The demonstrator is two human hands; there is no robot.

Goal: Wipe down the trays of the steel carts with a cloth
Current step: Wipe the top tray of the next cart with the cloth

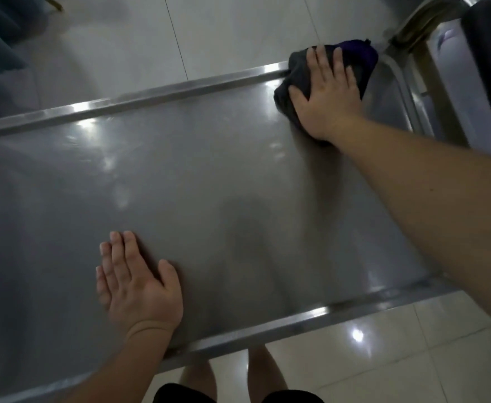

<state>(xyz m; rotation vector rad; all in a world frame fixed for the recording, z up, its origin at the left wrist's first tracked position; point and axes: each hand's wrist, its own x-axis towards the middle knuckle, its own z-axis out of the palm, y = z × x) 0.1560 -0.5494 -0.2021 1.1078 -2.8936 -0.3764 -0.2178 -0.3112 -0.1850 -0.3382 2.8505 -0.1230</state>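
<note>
Right hand (327, 91), fingers spread flat, is pressing the cloth (299, 80) into the tray's (180, 175) far right corner. Left hand (136, 283) is bracing, open, near edge. Risk: cloth snagging on rim, cart rolling.

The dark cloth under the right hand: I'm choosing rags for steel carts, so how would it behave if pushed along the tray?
The cloth looks floppy: it bunches in folds around the right hand. It would probably slide easily, since the tray looks smooth and glossy. It may snag at the raised rim it touches.
</note>
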